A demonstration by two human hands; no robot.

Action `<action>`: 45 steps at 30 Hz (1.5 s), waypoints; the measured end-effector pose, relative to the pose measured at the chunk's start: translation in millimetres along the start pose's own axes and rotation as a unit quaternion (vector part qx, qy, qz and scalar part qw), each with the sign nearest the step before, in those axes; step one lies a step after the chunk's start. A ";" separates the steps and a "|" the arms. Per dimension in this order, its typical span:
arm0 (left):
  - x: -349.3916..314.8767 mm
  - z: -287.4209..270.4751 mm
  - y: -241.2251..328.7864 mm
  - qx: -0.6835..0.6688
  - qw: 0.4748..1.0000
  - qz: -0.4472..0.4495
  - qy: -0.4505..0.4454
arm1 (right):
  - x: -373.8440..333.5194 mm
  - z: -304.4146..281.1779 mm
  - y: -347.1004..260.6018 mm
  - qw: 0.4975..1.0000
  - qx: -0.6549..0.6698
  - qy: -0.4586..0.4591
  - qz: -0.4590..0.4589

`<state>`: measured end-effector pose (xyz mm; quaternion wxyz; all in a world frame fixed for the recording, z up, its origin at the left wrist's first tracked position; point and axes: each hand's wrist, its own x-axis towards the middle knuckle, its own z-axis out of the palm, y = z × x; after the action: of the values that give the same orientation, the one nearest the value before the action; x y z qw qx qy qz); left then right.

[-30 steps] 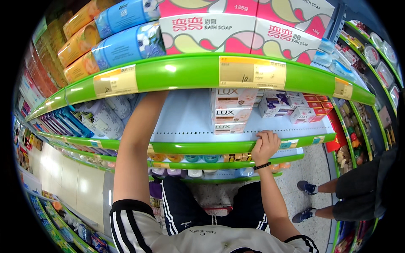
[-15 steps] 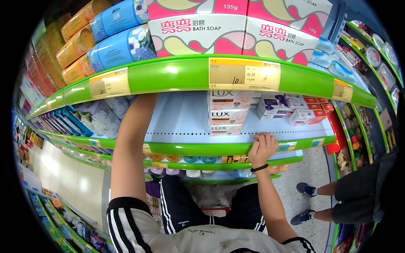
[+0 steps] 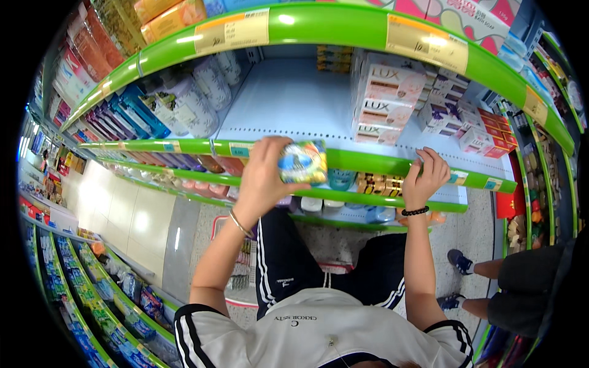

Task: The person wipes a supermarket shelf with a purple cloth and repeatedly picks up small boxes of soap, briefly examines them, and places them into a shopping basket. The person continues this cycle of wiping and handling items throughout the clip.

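Observation:
My left hand (image 3: 264, 178) is closed around a small yellow, green and blue soap box (image 3: 303, 163), held in front of the green shelf edge (image 3: 362, 161). By the same shelf edge, farther right, is my right hand (image 3: 426, 175), its fingers loosely bent and thumb apart, with nothing visible in them. White and pink soap boxes (image 3: 386, 110) stand stacked on the shelf behind it. A few yellow and dark boxes (image 3: 334, 58) sit at the back of that shelf.
White patterned bottles (image 3: 196, 101) fill the shelf's left side; red boxes (image 3: 496, 132) stand at its right end. An upper shelf edge (image 3: 331, 24) overhangs. Lower shelves hold gold-lidded jars (image 3: 380, 184). Another person's legs (image 3: 521, 276) are at right. A red-rimmed basket (image 3: 233, 302) is below.
My left hand has come out from inside the shelf with the soap box in it. The view has shifted, and my right hand's fingers have loosened by the shelf edge.

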<state>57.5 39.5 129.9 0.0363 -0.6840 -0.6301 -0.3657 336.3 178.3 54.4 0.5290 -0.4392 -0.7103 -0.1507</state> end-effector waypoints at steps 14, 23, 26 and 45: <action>-73.6 50.2 68.7 -0.132 0.987 -0.009 -0.088 | -112.6 -53.6 -112.8 0.043 0.821 -0.194 0.534; -78.4 57.7 78.6 -0.194 0.974 -0.027 -0.116 | -95.4 -59.6 -118.6 0.471 0.628 -0.323 0.529; -86.0 57.0 71.0 -0.287 0.949 -0.070 -0.115 | -87.8 -67.9 -117.0 0.483 0.648 -0.313 0.498; -126.5 40.6 28.6 -0.671 0.698 -0.239 -0.065 | -62.7 -72.3 -135.8 0.552 0.597 -0.329 0.481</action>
<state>109.2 -51.3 42.9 -0.5625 -0.3755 -0.3604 -0.6425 278.1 22.8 61.6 0.3931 -0.3182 -0.4445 0.7394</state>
